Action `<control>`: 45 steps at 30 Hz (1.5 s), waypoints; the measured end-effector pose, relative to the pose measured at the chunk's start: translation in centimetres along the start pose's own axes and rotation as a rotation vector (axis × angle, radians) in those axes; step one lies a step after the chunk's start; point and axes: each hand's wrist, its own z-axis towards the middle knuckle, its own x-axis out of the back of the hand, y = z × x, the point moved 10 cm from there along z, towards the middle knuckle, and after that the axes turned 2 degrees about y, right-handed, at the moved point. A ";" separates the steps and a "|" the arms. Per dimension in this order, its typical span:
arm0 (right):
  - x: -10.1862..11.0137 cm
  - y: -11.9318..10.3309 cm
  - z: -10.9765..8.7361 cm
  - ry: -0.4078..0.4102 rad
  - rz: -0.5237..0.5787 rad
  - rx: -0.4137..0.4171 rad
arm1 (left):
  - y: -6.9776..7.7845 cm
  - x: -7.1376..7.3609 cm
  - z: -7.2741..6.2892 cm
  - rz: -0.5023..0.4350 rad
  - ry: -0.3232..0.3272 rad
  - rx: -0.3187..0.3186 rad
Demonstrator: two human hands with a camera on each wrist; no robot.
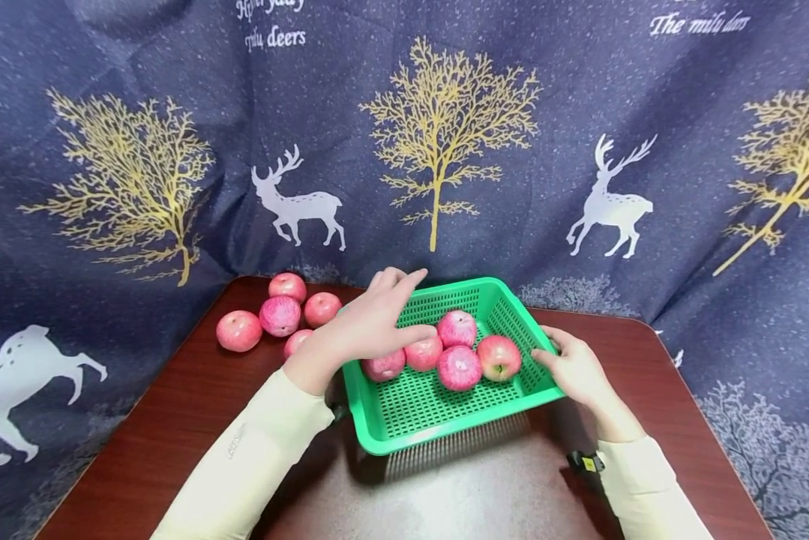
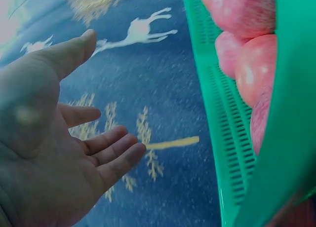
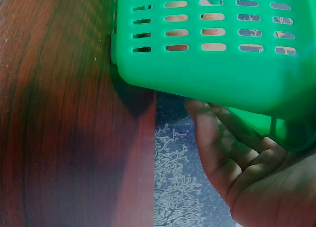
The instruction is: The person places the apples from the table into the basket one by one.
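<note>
Five apples (image 1: 460, 367) are seen in a green basket (image 1: 458, 422), which is set on a dark red-brown table (image 1: 640, 405); more may be concealed behind the forearm. The leftmost apples in the basket are partly covered by the left hand (image 1: 372, 321), which is positioned over the left rim. Its fingers are extended and loosely spread, with the thumb held apart, and nothing is held; a gap between hand and basket is shown in the left wrist view. The left end of the rim is hidden beneath this hand and wrist.

The right end of the rim is gripped by the right hand (image 1: 582, 373). The thumb is laid over the rim, and the fingers are curled under it on the outer side; the fingertips are partly obscured by the plastic. Whether the basket's base is seated flat cannot be determined.

Five further apples (image 1: 238, 331) are grouped on the table to the left of the basket, the nearest one partly masked by the left wrist. A black wristband (image 1: 588, 462) is only partly visible at the right sleeve (image 1: 650, 491). Lettering on the blue backdrop (image 1: 498, 247) is cut off at the top edge.
</note>
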 end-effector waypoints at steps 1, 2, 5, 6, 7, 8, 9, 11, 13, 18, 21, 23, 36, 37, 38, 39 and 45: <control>0.0 0.0 0.0 0.000 0.000 0.001 | -0.3 0.3 -0.3 -0.014 0.019 0.008; 0.0 0.0 0.0 -0.001 0.001 0.000 | -0.7 0.7 -0.5 -0.028 0.036 0.016; 0.0 0.1 0.0 -0.005 0.004 -0.006 | -1.8 1.4 -1.3 -0.065 0.073 0.042; 0.0 0.1 0.0 -0.007 0.006 -0.008 | -2.1 1.7 -1.5 -0.078 0.083 0.051; -0.1 0.1 0.0 -0.008 0.005 -0.009 | -2.5 1.9 -1.8 -0.086 0.091 0.059; -0.1 0.2 0.0 -0.007 0.005 -0.010 | -2.9 2.1 -2.0 -0.093 0.100 0.063; -0.1 0.2 0.0 -0.006 0.004 -0.010 | -3.2 2.3 -2.3 -0.095 0.110 0.066; -0.1 0.2 0.1 -0.007 0.004 -0.012 | -3.9 2.8 -2.8 -0.099 0.130 0.067; -0.1 0.2 0.1 -0.010 0.005 -0.014 | -4.7 3.2 -3.3 -0.094 0.146 0.073; -0.2 0.1 0.1 -0.012 0.012 -0.022 | -6.5 4.0 -4.3 -0.089 0.186 0.087; -0.3 0.1 0.1 -0.012 0.008 -0.023 | -7.9 4.3 -5.0 -0.083 0.211 0.113; -0.3 0.1 0.1 -0.009 0.004 -0.022 | -8.9 4.4 -5.5 -0.090 0.219 0.142; -0.3 -0.2 0.2 -0.010 0.007 -0.015 | -12.6 4.6 -7.7 -0.062 0.262 0.218; -0.3 -0.2 0.1 -0.012 0.008 -0.017 | -12.7 4.6 -7.7 -0.056 0.267 0.222; -0.3 -0.1 0.1 -0.012 0.008 -0.020 | -12.9 4.7 -7.7 -0.050 0.270 0.225; -0.2 -0.1 0.1 -0.012 0.004 -0.021 | -13.1 4.8 -7.8 -0.047 0.273 0.228; -0.1 0.0 0.0 -0.009 -0.009 -0.019 | -15.1 5.6 -8.4 -0.037 0.299 0.284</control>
